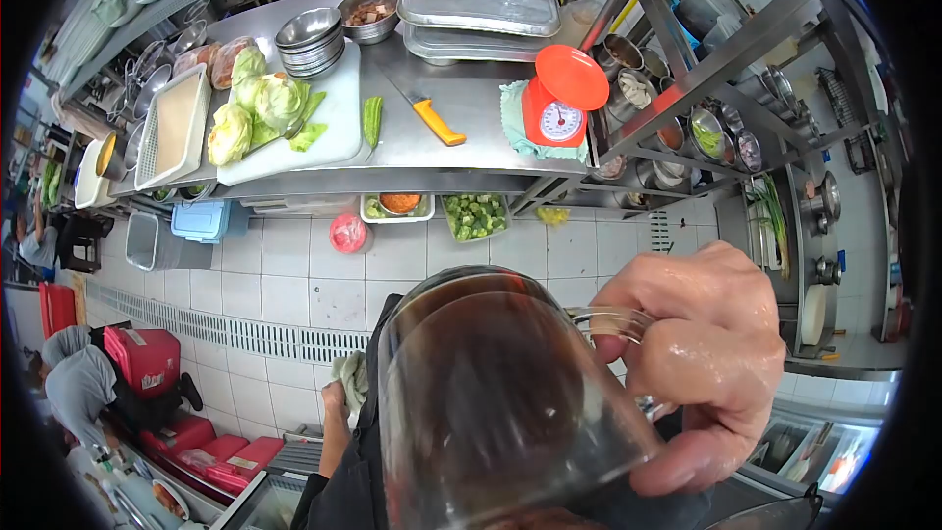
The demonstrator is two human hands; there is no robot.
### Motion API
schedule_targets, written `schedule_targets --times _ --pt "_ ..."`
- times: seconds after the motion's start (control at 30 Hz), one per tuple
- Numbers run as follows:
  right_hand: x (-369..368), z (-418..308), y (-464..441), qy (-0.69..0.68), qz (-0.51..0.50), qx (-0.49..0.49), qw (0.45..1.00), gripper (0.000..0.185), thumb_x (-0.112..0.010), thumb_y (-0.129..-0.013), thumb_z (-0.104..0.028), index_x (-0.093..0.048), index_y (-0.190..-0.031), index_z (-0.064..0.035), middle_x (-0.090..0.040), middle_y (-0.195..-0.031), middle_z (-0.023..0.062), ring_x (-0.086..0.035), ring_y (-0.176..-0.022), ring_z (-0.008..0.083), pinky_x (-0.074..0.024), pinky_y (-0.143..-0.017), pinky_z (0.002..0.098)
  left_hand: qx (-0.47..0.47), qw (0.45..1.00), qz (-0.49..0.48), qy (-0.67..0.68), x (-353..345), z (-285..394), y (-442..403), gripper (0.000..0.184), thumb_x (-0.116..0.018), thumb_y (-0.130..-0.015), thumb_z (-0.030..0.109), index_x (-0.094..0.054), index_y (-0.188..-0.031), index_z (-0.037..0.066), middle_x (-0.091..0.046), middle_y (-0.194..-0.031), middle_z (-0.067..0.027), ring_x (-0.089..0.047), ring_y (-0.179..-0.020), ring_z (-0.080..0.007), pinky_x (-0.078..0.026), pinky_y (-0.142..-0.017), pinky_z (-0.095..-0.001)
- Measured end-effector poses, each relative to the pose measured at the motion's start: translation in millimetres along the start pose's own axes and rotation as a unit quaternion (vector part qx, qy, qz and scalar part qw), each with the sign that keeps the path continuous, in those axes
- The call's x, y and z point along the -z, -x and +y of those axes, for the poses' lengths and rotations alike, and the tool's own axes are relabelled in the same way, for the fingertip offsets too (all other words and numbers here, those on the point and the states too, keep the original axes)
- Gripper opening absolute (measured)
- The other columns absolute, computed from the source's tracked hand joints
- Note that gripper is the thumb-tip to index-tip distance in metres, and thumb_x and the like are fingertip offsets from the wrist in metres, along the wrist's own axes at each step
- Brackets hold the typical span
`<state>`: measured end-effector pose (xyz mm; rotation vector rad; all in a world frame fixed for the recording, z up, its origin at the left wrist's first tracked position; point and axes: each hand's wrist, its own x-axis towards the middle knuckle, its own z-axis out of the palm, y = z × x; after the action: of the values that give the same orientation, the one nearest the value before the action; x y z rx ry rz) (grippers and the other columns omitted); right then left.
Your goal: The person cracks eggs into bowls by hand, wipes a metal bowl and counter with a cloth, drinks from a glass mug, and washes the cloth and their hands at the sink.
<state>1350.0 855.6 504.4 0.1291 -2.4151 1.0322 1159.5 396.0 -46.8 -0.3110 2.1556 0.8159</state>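
Close to the camera, a clear glass mug point(510, 402) with dark brown liquid in it fills the lower middle of the view, tilted. My right hand point(697, 353) is closed around its handle, the skin looking wet. Down at my left side, my left hand point(336, 398) is small in view and grips a greenish-grey cloth point(350, 373). Part of that hand's fingers is hidden by the cloth. The mug covers most of my body below.
Ahead, a steel counter point(442, 137) carries lettuce point(280, 103) on a white cutting board point(339, 142), a yellow-handled knife point(437, 123) and a red scale point(559, 103). A tub of cut greens point(476, 218) sits below. A person point(78, 383) bends at left beside red containers point(147, 358).
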Motion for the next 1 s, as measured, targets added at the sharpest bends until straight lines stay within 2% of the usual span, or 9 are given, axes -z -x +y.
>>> schedule_targets --times 0.07,0.13,0.17,0.27,0.67,0.73,0.87,0.97,1.0 --pt "1 -8 -3 0.019 -0.001 0.0 1.0 0.06 -0.065 -0.08 -0.062 -0.054 -0.061 -0.0058 -0.059 -0.068 0.013 -0.053 -0.046 0.0158 -0.0319 -0.035 0.0242 -0.005 1.0 -0.004 -0.002 0 0 -1 0.043 -0.058 -0.085 0.036 -0.067 -0.104 -0.002 -0.068 -0.1 -0.025 -0.063 -0.1 -0.036 -0.047 -0.079 -0.0414" --pt "8 -14 -15 0.039 -0.024 0.083 0.995 0.06 -0.065 -0.081 -0.059 -0.052 -0.063 -0.0035 -0.059 -0.071 0.017 -0.054 -0.048 0.0192 -0.0347 -0.037 0.0259 -0.012 1.0 -0.005 -0.001 0 0 0 0.043 -0.058 -0.086 0.036 -0.067 -0.104 -0.001 -0.068 -0.1 -0.025 -0.062 -0.1 -0.0362 -0.047 -0.079 -0.0416" --pt "15 -11 -27 0.049 -0.045 0.169 0.983 0.061 -0.065 -0.082 -0.057 -0.051 -0.064 -0.0009 -0.059 -0.073 0.0208 -0.055 -0.051 0.0226 -0.0376 -0.038 0.0273 -0.014 1.0 -0.007 -0.002 0 0 0 0.043 -0.058 -0.086 0.036 -0.067 -0.104 -0.001 -0.068 -0.1 -0.025 -0.062 -0.1 -0.0363 -0.047 -0.079 -0.0417" --pt "19 -11 -37 0.061 -0.051 0.283 0.956 0.061 -0.065 -0.083 -0.055 -0.05 -0.065 0.0013 -0.058 -0.073 0.0228 -0.056 -0.053 0.0258 -0.04 -0.039 0.0288 -0.022 1.0 -0.01 -0.002 0 1 4 0.043 -0.058 -0.086 0.036 -0.066 -0.105 -0.001 -0.068 -0.1 -0.0251 -0.062 -0.1 -0.0366 -0.047 -0.079 -0.042" --pt "15 -47 -25 0.16 0.008 0.103 0.982 0.056 -0.064 -0.084 -0.055 -0.05 -0.065 -0.004 -0.059 -0.068 0.0159 -0.053 -0.048 0.0201 -0.0338 -0.039 0.0269 -0.051 0.998 -0.023 -0.001 -7 -18 -1 0.042 -0.057 -0.086 0.036 -0.066 -0.105 0.0 -0.067 -0.099 -0.0253 -0.062 -0.099 -0.0379 -0.047 -0.079 -0.0431" --pt "11 -51 -20 0.196 0.041 0.059 0.978 0.056 -0.06 -0.085 -0.059 -0.049 -0.064 -0.0081 -0.061 -0.069 0.0135 -0.052 -0.046 0.0162 -0.0292 -0.039 0.0255 -0.056 0.998 -0.025 -0.002 -8 -19 -4 0.042 -0.057 -0.086 0.036 -0.066 -0.105 0.0 -0.067 -0.099 -0.0254 -0.062 -0.099 -0.0381 -0.047 -0.079 -0.0432" --pt "11 -56 -18 0.197 0.053 0.055 0.977 0.059 -0.052 -0.088 -0.063 -0.046 -0.065 -0.0092 -0.062 -0.069 0.0134 -0.051 -0.046 0.0171 -0.0263 -0.041 0.0265 -0.063 0.998 -0.026 -0.003 -12 -22 -4 0.041 -0.057 -0.086 0.036 -0.066 -0.105 0.001 -0.067 -0.099 -0.0255 -0.062 -0.099 -0.0386 -0.047 -0.078 -0.0436" --pt "19 -51 -26 0.12 0.011 0.169 0.978 0.059 -0.062 -0.085 -0.054 -0.049 -0.067 0.0004 -0.056 -0.066 0.0185 -0.055 -0.052 0.0254 -0.0372 -0.041 0.0297 -0.068 0.997 -0.028 -0.001 -14 -25 -4 0.041 -0.057 -0.086 0.036 -0.066 -0.105 0.001 -0.067 -0.099 -0.0255 -0.062 -0.099 -0.0389 -0.047 -0.078 -0.0439" --pt "18 -51 -26 0.125 0.015 0.173 0.977 0.059 -0.062 -0.085 -0.055 -0.049 -0.067 0.0004 -0.056 -0.066 0.0184 -0.055 -0.051 0.0254 -0.0373 -0.041 0.0298 -0.07 0.997 -0.03 -0.002 -16 -27 -3 0.041 -0.057 -0.086 0.036 -0.065 -0.105 0.001 -0.067 -0.099 -0.0255 -0.062 -0.099 -0.039 -0.047 -0.078 -0.044"
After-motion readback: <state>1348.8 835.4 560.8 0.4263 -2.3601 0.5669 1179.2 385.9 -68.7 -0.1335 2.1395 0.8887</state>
